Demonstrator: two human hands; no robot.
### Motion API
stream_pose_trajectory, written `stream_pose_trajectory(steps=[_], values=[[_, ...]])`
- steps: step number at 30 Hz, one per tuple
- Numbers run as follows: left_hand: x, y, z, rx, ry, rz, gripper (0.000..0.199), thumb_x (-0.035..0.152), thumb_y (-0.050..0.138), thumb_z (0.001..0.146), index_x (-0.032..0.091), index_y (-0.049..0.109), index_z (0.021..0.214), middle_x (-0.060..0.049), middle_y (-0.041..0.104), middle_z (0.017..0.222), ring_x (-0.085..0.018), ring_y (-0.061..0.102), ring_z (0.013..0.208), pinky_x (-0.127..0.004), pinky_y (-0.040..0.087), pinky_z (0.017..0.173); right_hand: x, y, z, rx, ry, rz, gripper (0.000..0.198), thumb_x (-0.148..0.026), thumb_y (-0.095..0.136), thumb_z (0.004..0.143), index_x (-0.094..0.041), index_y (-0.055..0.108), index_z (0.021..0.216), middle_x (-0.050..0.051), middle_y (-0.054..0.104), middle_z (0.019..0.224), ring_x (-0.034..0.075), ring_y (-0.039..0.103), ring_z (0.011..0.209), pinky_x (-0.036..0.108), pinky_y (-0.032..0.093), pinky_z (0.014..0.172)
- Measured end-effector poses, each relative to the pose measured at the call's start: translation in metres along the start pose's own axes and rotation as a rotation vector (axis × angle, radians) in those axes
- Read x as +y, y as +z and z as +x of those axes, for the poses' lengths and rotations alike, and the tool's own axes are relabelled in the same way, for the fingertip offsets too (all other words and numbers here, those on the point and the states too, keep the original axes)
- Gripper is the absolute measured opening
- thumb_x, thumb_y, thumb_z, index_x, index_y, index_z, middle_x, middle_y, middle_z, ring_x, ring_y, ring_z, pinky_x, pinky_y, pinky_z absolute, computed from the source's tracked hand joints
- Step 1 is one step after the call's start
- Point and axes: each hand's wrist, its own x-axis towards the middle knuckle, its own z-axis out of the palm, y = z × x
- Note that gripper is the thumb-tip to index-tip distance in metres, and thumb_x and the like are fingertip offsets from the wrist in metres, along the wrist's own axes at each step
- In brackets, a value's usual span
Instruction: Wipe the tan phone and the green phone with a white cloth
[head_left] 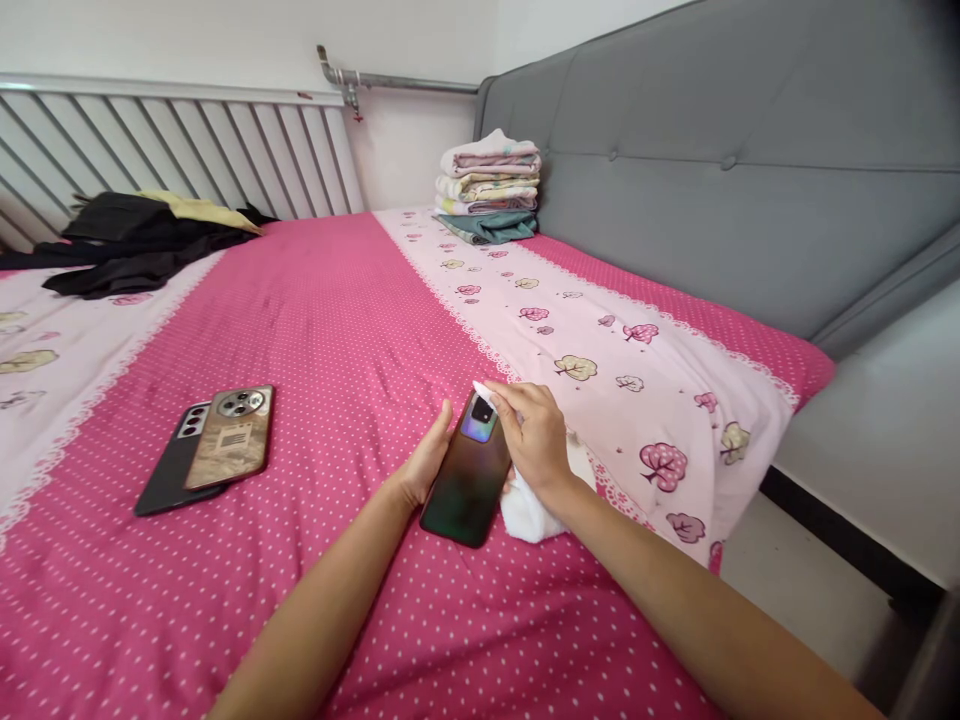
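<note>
A dark phone (466, 492) is held back side up, tilted, with its camera block at the far end. My left hand (429, 462) grips it from the left, thumb along the edge; its other fingers are mostly hidden beneath. At the camera end, my right hand (536, 440) pinches the tip of a white cloth (484, 388) against the phone's upper corner. More white cloth (534, 517) lies bunched under my right wrist; the hand hides whether both parts join.
Two other phones, one marbled tan (232, 440) overlapping one black (166, 482), lie left on the pink bedspread (322, 330). Folded fabrics (491, 175) are stacked by the grey headboard (675, 130). Dark clothes (127, 240) lie near the radiator (225, 150). The bed's edge drops off at right.
</note>
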Motion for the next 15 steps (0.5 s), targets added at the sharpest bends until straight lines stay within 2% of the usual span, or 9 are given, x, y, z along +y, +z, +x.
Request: stream_pose_trajectory(steps=[6, 15], values=[[0.0014, -0.0057, 0.0013, 0.007, 0.026, -0.03, 0.091, 0.071, 0.009, 0.092, 0.005, 0.06, 0.127, -0.02, 0.074, 0.088, -0.029, 0.072, 0.077, -0.041, 0.053, 0.079, 0.0034, 0.0018, -0.0005, 0.026, 0.009, -0.001, 0.03, -0.031, 0.049, 0.098, -0.023, 0.073, 0.114, 0.008, 0.072, 0.097, 0.023, 0.06, 0.094, 0.038, 0.05, 0.087], [0.0033, -0.0031, 0.0011, 0.079, 0.089, -0.076, 0.092, 0.07, 0.011, 0.093, 0.0, 0.063, 0.121, -0.023, 0.073, 0.093, -0.028, 0.071, 0.077, -0.04, 0.053, 0.081, 0.0045, 0.0041, -0.0022, 0.047, 0.056, 0.022, 0.033, -0.03, 0.047, 0.097, -0.023, 0.07, 0.119, 0.008, 0.074, 0.11, 0.024, 0.067, 0.098, 0.041, 0.052, 0.086]])
